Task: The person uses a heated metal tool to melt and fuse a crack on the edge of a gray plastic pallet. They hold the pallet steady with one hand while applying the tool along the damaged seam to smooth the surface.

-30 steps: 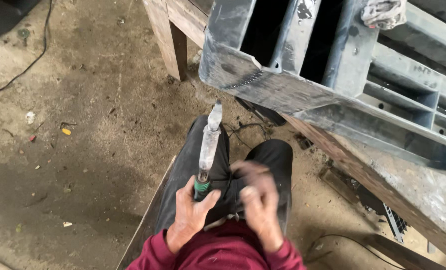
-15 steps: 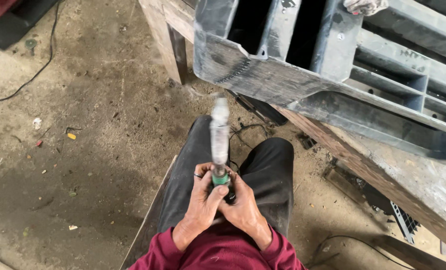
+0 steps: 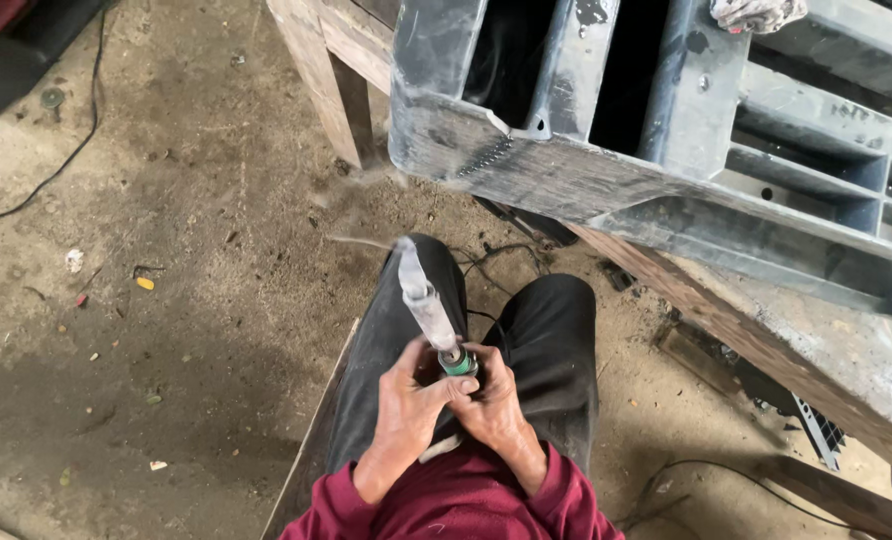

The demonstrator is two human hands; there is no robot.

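Over my lap I hold a long grey tool with a green collar at its near end; its tip points away from me and leans left. My left hand wraps the near end from the left. From the right, my right hand closes its fingers around the green collar. Both hands touch each other over my dark trousers. Red sleeves cover my wrists.
A grey welded steel frame lies ahead on wooden trestles, with a rag on top. A weathered plank slopes down at right. Black cables run across the dirt floor. A board lies by my left leg.
My right hand came in from the right and closed on the tool's green end beside my left hand. The tool's tip has tilted from upright toward the left.
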